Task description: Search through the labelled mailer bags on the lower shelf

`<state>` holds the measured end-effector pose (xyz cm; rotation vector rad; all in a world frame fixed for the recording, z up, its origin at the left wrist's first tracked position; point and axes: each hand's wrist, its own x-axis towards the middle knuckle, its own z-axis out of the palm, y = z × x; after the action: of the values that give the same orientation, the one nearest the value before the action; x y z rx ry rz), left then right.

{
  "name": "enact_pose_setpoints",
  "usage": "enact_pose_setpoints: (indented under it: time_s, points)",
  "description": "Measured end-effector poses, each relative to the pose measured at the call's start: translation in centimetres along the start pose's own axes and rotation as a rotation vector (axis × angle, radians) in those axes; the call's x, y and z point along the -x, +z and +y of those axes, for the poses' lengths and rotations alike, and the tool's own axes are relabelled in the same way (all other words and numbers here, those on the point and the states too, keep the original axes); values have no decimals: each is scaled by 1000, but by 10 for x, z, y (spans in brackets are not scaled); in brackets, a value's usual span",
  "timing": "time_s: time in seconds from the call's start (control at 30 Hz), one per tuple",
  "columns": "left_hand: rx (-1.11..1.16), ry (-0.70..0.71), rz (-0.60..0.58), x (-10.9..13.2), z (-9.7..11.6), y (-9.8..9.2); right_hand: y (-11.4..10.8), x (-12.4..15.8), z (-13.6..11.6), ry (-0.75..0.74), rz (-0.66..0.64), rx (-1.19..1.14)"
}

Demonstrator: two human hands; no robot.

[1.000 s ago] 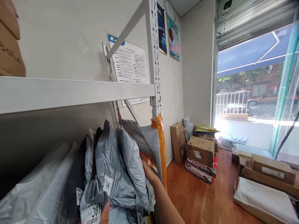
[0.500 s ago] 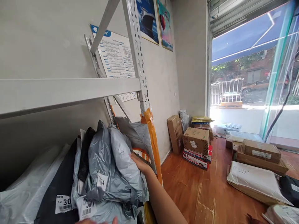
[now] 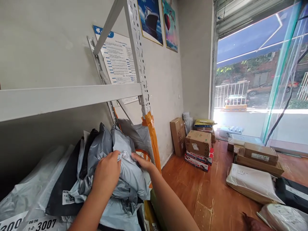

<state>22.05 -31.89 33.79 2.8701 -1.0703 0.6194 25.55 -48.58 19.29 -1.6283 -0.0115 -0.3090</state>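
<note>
At the bottom left of my head view, nearest me, a label reading 3007 (image 3: pixel 45 224) shows beside a dark bag (image 3: pixel 61 187). Past it I have both bare hands at one pale grey mailer (image 3: pixel 132 176), which leans among other plastic bags below the white shelf beam (image 3: pixel 72 100). My left hand (image 3: pixel 107 170) curls at the mailer's left edge, fingertips near its small label (image 3: pixel 126 155); my right hand (image 3: pixel 143 162) meets the opposite edge. Some fingers are hidden, so I can't tell whether either grip is closed. Just beyond, orange tape (image 3: pixel 153 133) wraps the shelf post (image 3: pixel 137 48). Farther off, a cardboard box (image 3: pixel 198 142) sits on red-and-white cartons (image 3: pixel 197 162) on the wooden floor (image 3: pixel 183 195). Outside the doorway I see a white railing (image 3: pixel 232 93).
</note>
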Motion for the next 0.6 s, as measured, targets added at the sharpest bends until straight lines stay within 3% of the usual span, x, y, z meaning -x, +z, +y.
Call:
enact_pose_setpoints:
  time_s: [0.2,0.3,0.4,0.5,0.6]
  points:
    - [-37,128,274,32,-1,8,6,2,-8,135,77,115]
    - [-79,139,472,44,3,-2,7,3,-7,155,86,129]
    - [58,304,686,69,4,-10,-3,9,-5,125,77,116]
    - [216,516,667,116,-2,9,-12,21,-6,111,66,85]
    - [335,677,498,181,-9,58,-8,33,-11,60,55,70]
